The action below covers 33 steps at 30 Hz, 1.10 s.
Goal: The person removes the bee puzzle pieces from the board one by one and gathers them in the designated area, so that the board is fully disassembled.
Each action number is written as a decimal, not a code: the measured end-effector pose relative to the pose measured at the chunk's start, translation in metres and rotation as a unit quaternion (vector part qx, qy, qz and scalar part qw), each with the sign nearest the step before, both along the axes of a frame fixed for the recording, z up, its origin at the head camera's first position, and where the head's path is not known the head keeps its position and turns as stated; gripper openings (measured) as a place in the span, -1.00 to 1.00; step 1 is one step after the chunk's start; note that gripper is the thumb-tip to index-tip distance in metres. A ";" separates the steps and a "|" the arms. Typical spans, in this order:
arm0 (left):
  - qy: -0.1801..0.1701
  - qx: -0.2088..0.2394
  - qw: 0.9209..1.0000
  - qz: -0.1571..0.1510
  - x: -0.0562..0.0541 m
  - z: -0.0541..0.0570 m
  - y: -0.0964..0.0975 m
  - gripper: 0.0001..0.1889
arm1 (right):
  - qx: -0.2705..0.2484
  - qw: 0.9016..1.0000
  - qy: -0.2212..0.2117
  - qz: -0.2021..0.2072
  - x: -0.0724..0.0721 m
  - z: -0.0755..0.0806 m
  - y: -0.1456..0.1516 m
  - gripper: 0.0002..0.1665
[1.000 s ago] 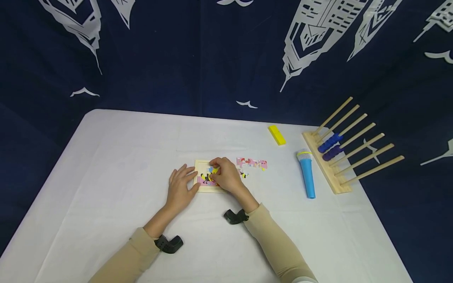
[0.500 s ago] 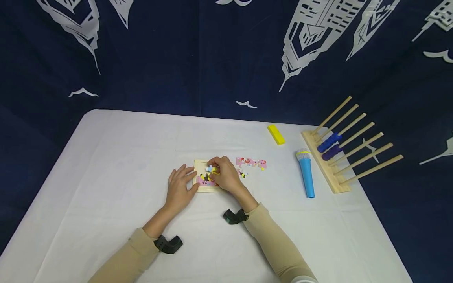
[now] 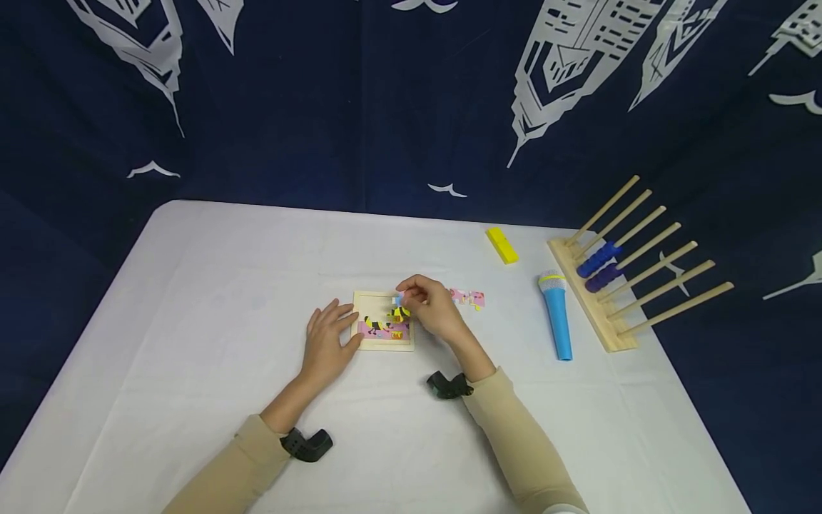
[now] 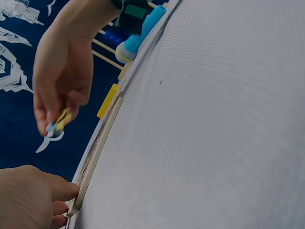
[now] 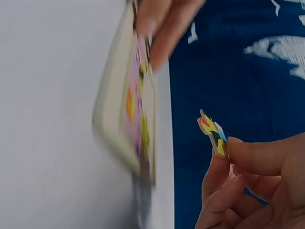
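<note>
A wooden puzzle tray (image 3: pixel 385 348) lies flat on the table. Along its lower part is a pink row of fitted pieces (image 3: pixel 380 331) with a black-and-yellow figure. My left hand (image 3: pixel 326 346) rests at the tray's left side, fingers spread, with thumb and fingertips touching the rim. My right hand (image 3: pixel 433 308) pinches a yellow, black and blue puzzle piece (image 5: pixel 214 133) between thumb and fingers, raised above the tray's right side. In the left wrist view that puzzle piece (image 4: pixel 58 125) shows well above the tray edge (image 4: pixel 97 155).
Pink loose puzzle pieces (image 3: pixel 467 296) lie right of the tray, partly hidden by the right hand. Farther off are a yellow block (image 3: pixel 502 245), a blue toy microphone (image 3: pixel 557 321) and a wooden peg rack (image 3: pixel 594 296) with blue and purple beads near the table's right edge.
My right hand has lifted off the tray and shifted right with the puzzle piece, uncovering more of the tray. The left hand has stayed in place.
</note>
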<state>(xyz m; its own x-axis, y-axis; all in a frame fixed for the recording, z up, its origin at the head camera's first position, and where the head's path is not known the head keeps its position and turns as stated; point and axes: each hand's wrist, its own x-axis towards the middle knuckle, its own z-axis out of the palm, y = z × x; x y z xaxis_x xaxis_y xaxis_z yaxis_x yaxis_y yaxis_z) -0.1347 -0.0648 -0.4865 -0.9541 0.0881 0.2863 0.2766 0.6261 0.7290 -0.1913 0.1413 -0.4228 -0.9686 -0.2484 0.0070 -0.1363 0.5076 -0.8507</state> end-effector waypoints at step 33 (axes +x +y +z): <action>0.003 0.005 1.000 0.005 -0.001 -0.002 0.001 -0.58 | 0.162 0.981 0.017 -0.102 0.004 -0.009 0.086 -0.84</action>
<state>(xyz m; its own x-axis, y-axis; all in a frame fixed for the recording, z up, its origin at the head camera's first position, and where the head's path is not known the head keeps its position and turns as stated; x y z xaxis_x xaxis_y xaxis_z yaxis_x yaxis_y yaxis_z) -0.1353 -0.0643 -0.4886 -0.9528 0.0765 0.2937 0.2759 0.6210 0.7336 -0.1875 0.2273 -0.4318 -0.9990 -0.0447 -0.0064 -0.0304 0.7700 -0.6373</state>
